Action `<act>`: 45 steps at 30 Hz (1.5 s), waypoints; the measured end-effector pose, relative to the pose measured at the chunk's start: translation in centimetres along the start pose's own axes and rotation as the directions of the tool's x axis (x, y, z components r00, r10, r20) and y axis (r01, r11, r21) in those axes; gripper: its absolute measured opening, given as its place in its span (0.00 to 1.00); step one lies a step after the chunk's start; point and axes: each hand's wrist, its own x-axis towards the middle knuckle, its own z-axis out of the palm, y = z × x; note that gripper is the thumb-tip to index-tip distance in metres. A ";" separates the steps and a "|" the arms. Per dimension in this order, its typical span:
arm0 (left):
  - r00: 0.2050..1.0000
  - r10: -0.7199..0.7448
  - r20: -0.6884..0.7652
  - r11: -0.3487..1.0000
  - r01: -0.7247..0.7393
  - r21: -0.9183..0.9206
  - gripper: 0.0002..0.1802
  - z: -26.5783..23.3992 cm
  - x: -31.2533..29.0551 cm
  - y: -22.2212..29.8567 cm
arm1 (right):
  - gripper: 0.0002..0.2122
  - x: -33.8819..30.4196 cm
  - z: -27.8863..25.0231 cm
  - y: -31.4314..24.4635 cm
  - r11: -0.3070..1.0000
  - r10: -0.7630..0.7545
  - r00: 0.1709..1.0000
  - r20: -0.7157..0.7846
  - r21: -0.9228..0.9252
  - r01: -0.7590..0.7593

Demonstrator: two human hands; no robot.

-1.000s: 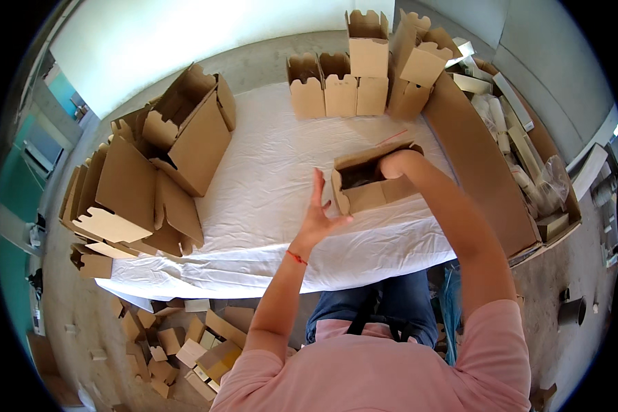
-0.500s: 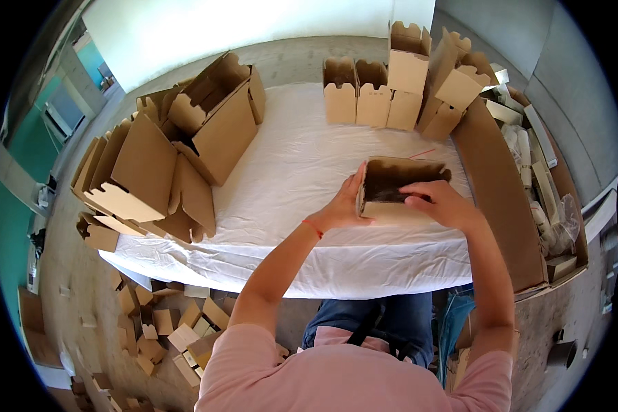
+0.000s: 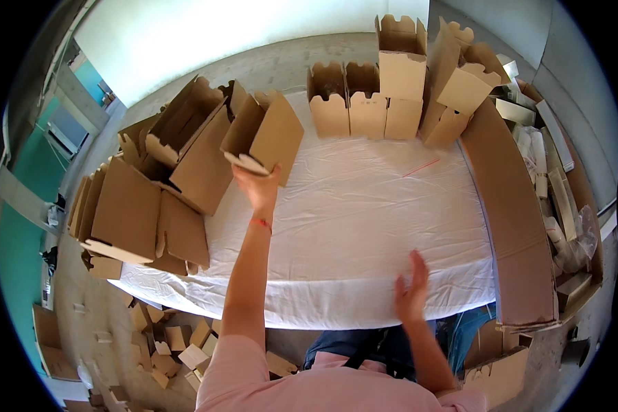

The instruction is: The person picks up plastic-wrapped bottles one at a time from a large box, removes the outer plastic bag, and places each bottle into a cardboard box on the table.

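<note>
My left hand [image 3: 257, 184] grips the lower near edge of an open-topped brown cardboard box [image 3: 279, 137], tilted, beside the pile of cardboard boxes [image 3: 125, 206] at the table's left. Thumb and fingers close on the box; some fingers are hidden behind its edge. My right hand [image 3: 412, 288] is over the table's near edge, empty, its fingers apart and a little blurred. A thin red strip [image 3: 421, 167] lies on the white cloth [image 3: 350, 226] covering the table.
Upright open boxes [image 3: 367, 113] stand at the far right, some stacked. Along the right side, a large carton [image 3: 518, 226] holds white tubes, strips and plastic. Many small boxes [image 3: 178, 338] litter the floor at the lower left. Another brown box [image 3: 498, 378] is at my lower right.
The left hand has carried a box from the table's right-middle to the left pile. My right hand has left the box's inside and drawn back toward me. The view has shifted somewhat.
</note>
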 end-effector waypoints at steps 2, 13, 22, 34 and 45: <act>0.998 -0.045 -0.047 0.989 0.051 0.141 0.60 4.6 2.6 0.3 | 0.23 -0.9 1.0 -0.3 0.984 -0.125 0.987 0.098 -0.115 0.136; 0.985 -0.101 0.139 0.992 0.089 0.092 0.69 15.0 6.3 0.0 | 0.17 -0.5 1.5 1.6 0.970 -0.238 0.963 0.124 -0.020 0.242; 0.760 0.643 0.093 0.730 -0.645 0.227 0.29 -3.1 7.5 10.3 | 0.14 -0.5 1.5 1.3 0.969 -0.243 0.966 0.085 -0.028 0.246; 0.959 0.207 0.193 0.515 -0.274 0.812 0.10 -14.6 17.3 8.4 | 0.15 -1.3 1.1 0.8 0.973 -0.231 0.972 0.042 0.030 0.230; 0.453 0.867 0.205 0.390 -0.876 0.284 0.09 -19.1 4.0 24.6 | 0.15 -1.9 1.5 2.6 0.972 -0.225 0.969 -0.105 0.045 0.230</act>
